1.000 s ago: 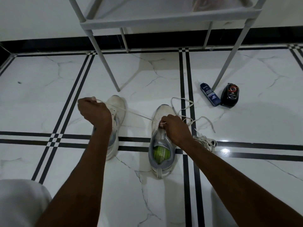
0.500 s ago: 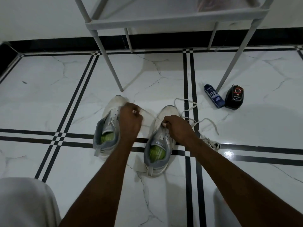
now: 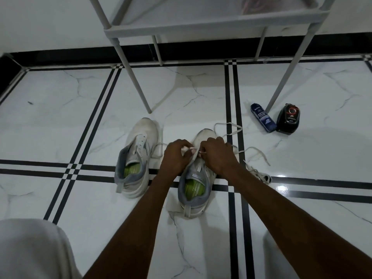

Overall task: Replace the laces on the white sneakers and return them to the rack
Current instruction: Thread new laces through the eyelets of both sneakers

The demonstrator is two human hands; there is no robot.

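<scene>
A: Since the earlier frame, we see the left hand has travelled from beside the left sneaker across to the right sneaker, where it now meets the right hand.

B: Confirmed. We note both hands over the forward eyelets of the right sneaker, each with fingers curled and pinching the white lace. Which eyelet is being fed, we cannot tell; the knuckles cover it.

A: Location of the pair: both sneakers stand upright on the marble floor, toes towards the rack, the left one near the right but not touching.

B: The slack of the lace loops over the floor beyond the right toe. A second bundled lace lies just right of the right wrist.

A: Further out, a blue bottle and a black container lie side by side, near the foot of a rack leg.
</scene>
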